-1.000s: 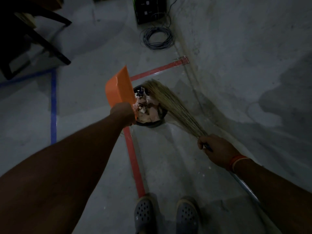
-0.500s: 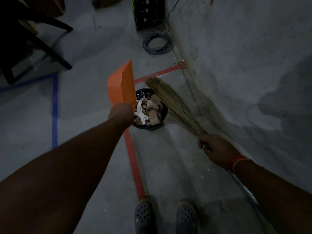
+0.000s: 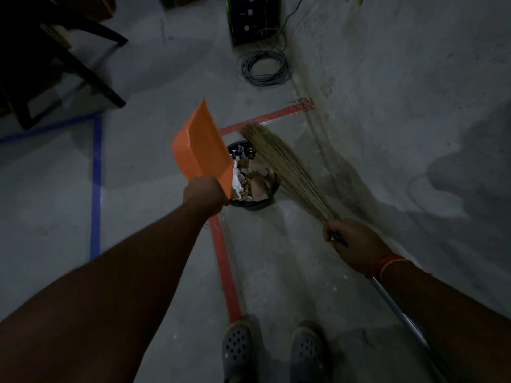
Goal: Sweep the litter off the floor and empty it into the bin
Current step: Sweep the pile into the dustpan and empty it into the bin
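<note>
Nearest to you, your two feet in grey perforated clogs stand on the concrete floor, the left one at the near end of a red tape line that runs away from you to the bin.

Your right hand, with a red-and-orange band at the wrist, is closed round the broom where the bristles meet the metal handle; the handle runs back under your forearm. The straw bristles slant up and left from that hand, crossing over the right side of the bin, their tips reaching just past its far rim.

Your left hand is clenched round the handle of the orange dustpan, at the bin's left rim. The pan is tipped steeply, its right edge hanging over the bin.

The small dark round bin sits on the floor at the corner of the red tape, filled with litter: white scraps and brown torn pieces heaped to the rim.

Left of the bin, blue tape marks a corner. Beyond the bin lies a coil of grey cable, then a black box. Far left of the bin stand dark chair legs. A rough grey wall rises to the bin's right.
</note>
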Available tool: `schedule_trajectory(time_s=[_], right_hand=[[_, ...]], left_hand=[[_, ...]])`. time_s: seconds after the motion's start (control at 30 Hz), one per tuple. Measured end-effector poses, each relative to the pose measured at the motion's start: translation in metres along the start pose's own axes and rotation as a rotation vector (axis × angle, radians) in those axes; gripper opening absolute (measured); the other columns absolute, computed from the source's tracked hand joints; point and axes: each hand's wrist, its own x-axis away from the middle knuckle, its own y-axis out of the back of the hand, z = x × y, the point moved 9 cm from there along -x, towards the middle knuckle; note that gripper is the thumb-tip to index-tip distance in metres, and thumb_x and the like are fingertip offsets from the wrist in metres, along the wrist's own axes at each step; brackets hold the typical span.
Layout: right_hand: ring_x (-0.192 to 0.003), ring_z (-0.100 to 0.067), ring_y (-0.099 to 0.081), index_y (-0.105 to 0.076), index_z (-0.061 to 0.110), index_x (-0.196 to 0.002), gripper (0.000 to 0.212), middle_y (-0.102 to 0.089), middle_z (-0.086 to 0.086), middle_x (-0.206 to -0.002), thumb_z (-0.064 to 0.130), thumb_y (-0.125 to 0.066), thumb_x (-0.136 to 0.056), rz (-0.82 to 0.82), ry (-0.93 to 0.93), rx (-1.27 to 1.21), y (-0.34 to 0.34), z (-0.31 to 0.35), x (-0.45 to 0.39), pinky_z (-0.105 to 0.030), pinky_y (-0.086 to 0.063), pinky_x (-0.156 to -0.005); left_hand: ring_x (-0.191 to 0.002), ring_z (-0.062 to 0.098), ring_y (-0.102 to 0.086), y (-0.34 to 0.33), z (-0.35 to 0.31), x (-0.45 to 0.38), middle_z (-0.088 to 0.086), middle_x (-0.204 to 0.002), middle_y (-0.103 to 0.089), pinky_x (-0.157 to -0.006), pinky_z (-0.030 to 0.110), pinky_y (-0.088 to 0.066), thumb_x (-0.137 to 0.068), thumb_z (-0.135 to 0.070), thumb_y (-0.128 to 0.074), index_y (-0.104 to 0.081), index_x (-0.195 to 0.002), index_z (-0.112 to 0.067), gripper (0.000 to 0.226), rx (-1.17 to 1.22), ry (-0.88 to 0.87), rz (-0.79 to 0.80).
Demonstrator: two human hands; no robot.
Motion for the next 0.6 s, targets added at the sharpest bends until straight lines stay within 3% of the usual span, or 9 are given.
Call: schedule_trajectory(time_s=[0.07,0.13,0.2,0.37,0.47,0.6], right_hand=[[-0.078,-0.016,-0.054,-0.049,0.038,-0.081,0.033,-0.054,0.002,-0.086,0.009,-0.065,-0.083,-0.002,0.0,-0.024,-0.001,0.002,0.001,-0.032,-0.047,-0.067],[-0.079,-0.015,-0.055,-0.049,0.038,-0.082,0.03,-0.055,0.002,-0.088,0.011,-0.064,-0.084,0.007,-0.012,-0.053,-0.002,0.004,0.0,-0.032,-0.048,-0.069],[-0.08,-0.015,-0.056,-0.049,0.039,-0.083,0.026,-0.056,0.002,-0.09,0.015,-0.061,-0.083,0.016,-0.005,-0.071,-0.002,0.008,-0.003,-0.037,-0.052,-0.073],[-0.082,-0.015,-0.057,-0.05,0.038,-0.084,0.011,-0.058,0.004,-0.088,0.03,-0.051,-0.077,0.045,-0.009,-0.1,0.004,0.026,-0.016,-0.042,-0.052,-0.077],[-0.083,-0.014,-0.057,-0.052,0.034,-0.081,0.02,-0.059,0.004,-0.089,0.015,-0.059,-0.082,0.03,-0.008,-0.104,0.011,0.05,-0.027,-0.034,-0.05,-0.074],[-0.078,-0.019,-0.056,-0.055,0.025,-0.081,0.025,-0.061,-0.003,-0.084,0.0,-0.059,-0.085,0.049,-0.038,-0.079,0.01,0.096,-0.052,-0.02,-0.04,-0.061]], left_hand=[[-0.073,0.017,-0.074,-0.003,0.005,0.007,0.003,-0.083,-0.077,-0.076,0.036,-0.062,-0.082,-0.009,-0.074,-0.081,-0.081,-0.016,0.01,0.106,-0.013,-0.007],[-0.068,0.015,-0.071,-0.008,0.016,0.013,0.001,-0.081,-0.077,-0.065,0.033,-0.06,-0.082,0.004,-0.063,-0.077,-0.071,-0.02,0.03,0.275,-0.005,-0.022],[-0.06,0.013,-0.067,-0.008,0.029,0.019,0.001,-0.079,-0.075,-0.055,0.027,-0.052,-0.083,0.006,-0.055,-0.075,-0.069,-0.021,0.036,0.386,0.011,-0.055],[-0.048,0.012,-0.059,0.001,0.059,0.028,0.0,-0.069,-0.07,-0.045,0.022,-0.043,-0.086,0.003,-0.051,-0.074,-0.072,-0.022,0.038,0.519,0.051,-0.117],[-0.039,0.01,-0.05,0.01,0.08,0.029,0.002,-0.061,-0.065,-0.038,0.021,-0.037,-0.087,0.005,-0.047,-0.075,-0.078,-0.019,0.038,0.568,0.078,-0.102],[-0.04,0.006,-0.051,0.031,0.11,0.023,0.002,-0.069,-0.066,-0.037,0.021,-0.037,-0.086,0.007,-0.045,-0.077,-0.082,-0.013,0.037,0.601,0.081,-0.068]])
